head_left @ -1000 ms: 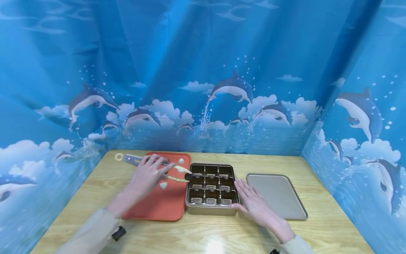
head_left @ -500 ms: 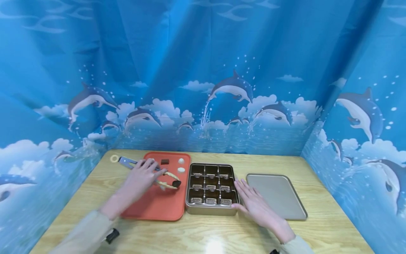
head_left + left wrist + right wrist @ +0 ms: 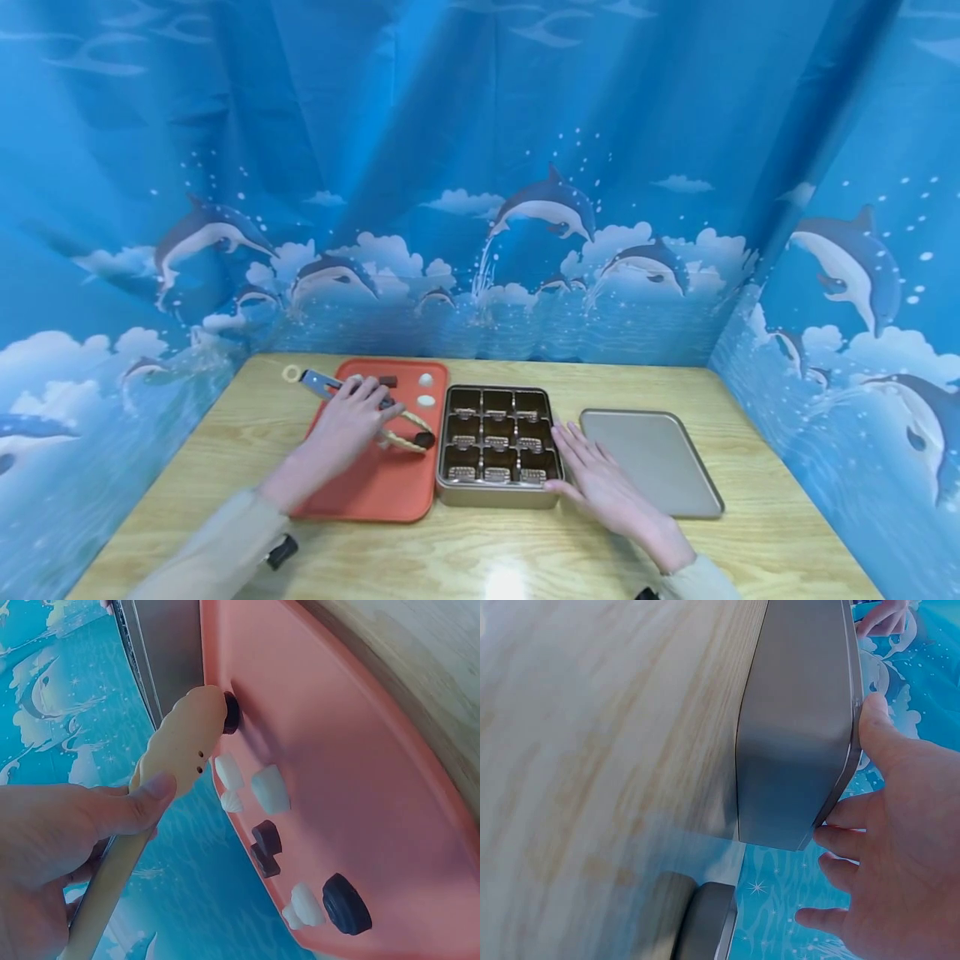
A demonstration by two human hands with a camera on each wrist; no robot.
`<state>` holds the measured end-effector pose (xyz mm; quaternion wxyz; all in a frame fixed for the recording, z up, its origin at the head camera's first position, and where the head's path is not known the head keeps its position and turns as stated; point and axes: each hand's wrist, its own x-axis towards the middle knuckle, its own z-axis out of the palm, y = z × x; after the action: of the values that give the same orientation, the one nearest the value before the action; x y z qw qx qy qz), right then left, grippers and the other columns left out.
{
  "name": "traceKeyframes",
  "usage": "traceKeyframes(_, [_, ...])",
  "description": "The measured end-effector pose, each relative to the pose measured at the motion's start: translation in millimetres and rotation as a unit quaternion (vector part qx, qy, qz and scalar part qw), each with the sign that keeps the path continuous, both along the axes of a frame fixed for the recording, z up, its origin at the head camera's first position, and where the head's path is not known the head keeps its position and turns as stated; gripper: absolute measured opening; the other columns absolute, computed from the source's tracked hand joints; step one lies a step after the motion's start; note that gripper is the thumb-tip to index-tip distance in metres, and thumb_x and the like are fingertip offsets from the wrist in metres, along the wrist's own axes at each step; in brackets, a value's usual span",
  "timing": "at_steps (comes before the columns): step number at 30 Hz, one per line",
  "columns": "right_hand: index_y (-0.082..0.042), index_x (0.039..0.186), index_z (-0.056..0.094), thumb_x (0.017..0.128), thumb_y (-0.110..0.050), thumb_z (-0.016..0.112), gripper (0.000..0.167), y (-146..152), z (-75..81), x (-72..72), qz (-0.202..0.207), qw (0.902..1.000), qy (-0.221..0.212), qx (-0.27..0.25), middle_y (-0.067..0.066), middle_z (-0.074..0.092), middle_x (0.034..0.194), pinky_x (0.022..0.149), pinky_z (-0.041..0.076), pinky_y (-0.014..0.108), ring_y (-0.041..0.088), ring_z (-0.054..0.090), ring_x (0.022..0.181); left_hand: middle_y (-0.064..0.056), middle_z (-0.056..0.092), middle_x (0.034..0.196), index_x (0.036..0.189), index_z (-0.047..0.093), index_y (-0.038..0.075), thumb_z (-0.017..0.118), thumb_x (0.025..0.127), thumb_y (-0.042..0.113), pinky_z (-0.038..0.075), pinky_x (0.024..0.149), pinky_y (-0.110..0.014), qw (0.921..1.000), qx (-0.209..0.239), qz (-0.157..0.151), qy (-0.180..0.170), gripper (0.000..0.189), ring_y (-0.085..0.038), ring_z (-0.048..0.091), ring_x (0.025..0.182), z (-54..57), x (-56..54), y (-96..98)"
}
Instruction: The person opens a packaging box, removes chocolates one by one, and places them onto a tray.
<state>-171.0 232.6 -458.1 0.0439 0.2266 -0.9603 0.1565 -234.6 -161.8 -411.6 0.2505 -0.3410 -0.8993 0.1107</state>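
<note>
My left hand [image 3: 348, 425] grips a pair of tongs [image 3: 318, 382] with a blue handle and cream, braided-looking arms. Between the tong tips is a dark chocolate [image 3: 424, 439], over the right side of the red tray [image 3: 375, 492]. In the left wrist view this chocolate [image 3: 232, 714] shows at the end of the cream tong arm [image 3: 184, 735], close to the tray surface. My right hand [image 3: 600, 479] rests with straight fingers along the right rim of a metal tin [image 3: 495, 497] divided into several compartments. In the right wrist view the thumb lies on the tin's rim [image 3: 855, 712].
On the tray stand white pieces [image 3: 425, 401] and brown pieces [image 3: 387, 381]; the left wrist view also shows a round dark piece [image 3: 346, 904]. A flat metal lid [image 3: 652, 462] lies right of the tin. A blue dolphin curtain [image 3: 480, 167] surrounds the wooden table.
The tongs with the dark chocolate moved left from the tin's left rim back over the tray, then slightly right and nearer to me. My right hand stays at the tin.
</note>
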Motion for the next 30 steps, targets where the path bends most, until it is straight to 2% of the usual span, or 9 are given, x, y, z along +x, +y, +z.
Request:
traceKeyframes(7, [-0.002,0.160,0.021,0.102,-0.047,0.052,0.079,-2,0.7,-0.4,0.002,1.0000,-0.008,-0.001,0.012,0.015,0.165,0.119,0.017,0.059,0.035,0.017,0.152,-0.009,0.067,0.106,0.116,0.074,0.017,0.092,0.070,0.024,0.047,0.089,-0.051,0.9987,0.044,0.007,-0.027,0.050,-0.032,0.055,0.101,-8.3,3.5,-6.9])
traceKeyframes(11, [-0.001,0.159,0.023,0.102,-0.046,0.053,0.079,-2,1.6,0.8,0.002,1.0000,-0.004,-0.008,0.013,0.015,0.165,0.119,0.017,0.059,0.037,0.017,0.151,-0.011,0.065,0.109,0.122,0.071,0.017,0.094,0.069,0.020,0.046,0.087,-0.052,0.9956,0.080,0.034,-0.036,0.058,-0.033,0.052,0.107,-10.0,6.8,-12.6])
traceKeyframes(17, [-0.001,0.159,0.024,0.101,-0.044,0.056,0.079,-1,1.0,1.2,-0.002,1.0000,0.006,-0.007,0.014,0.016,0.165,0.119,0.019,0.060,0.037,0.019,0.151,-0.016,0.062,0.124,0.129,0.069,0.015,0.090,0.075,0.017,0.046,0.088,-0.059,0.9869,0.135,0.075,-0.047,0.058,-0.037,0.054,0.114,-12.5,10.1,-21.4])
traceKeyframes(22, [-0.002,0.159,0.022,0.101,-0.046,0.055,0.080,0,-0.1,0.8,-0.002,1.0000,0.004,-0.005,0.013,0.015,0.165,0.119,0.018,0.059,0.036,0.018,0.151,-0.014,0.065,0.118,0.134,0.066,0.013,0.088,0.079,0.025,0.045,0.087,-0.058,0.9771,0.182,0.096,-0.053,0.061,-0.041,0.056,0.110,-18.2,13.8,-32.1])
traceKeyframes(25, [-0.002,0.160,0.022,0.101,-0.047,0.054,0.080,0,-0.6,0.5,-0.002,1.0000,0.003,-0.004,0.013,0.015,0.165,0.119,0.019,0.059,0.035,0.018,0.152,-0.017,0.066,0.112,0.132,0.066,0.010,0.089,0.077,0.024,0.044,0.085,-0.058,0.9690,0.216,0.110,-0.048,0.061,-0.043,0.056,0.104,-21.1,17.4,-40.4])
traceKeyframes(30, [-0.003,0.160,0.021,0.101,-0.048,0.053,0.080,1,-1.1,0.5,-0.002,1.0000,0.006,0.001,0.011,0.015,0.164,0.119,0.019,0.058,0.034,0.017,0.152,-0.025,0.065,0.113,0.132,0.064,0.003,0.084,0.082,0.023,0.047,0.079,-0.062,0.9489,0.257,0.175,-0.053,0.058,-0.050,0.056,0.103,-25.9,20.5,-58.6])
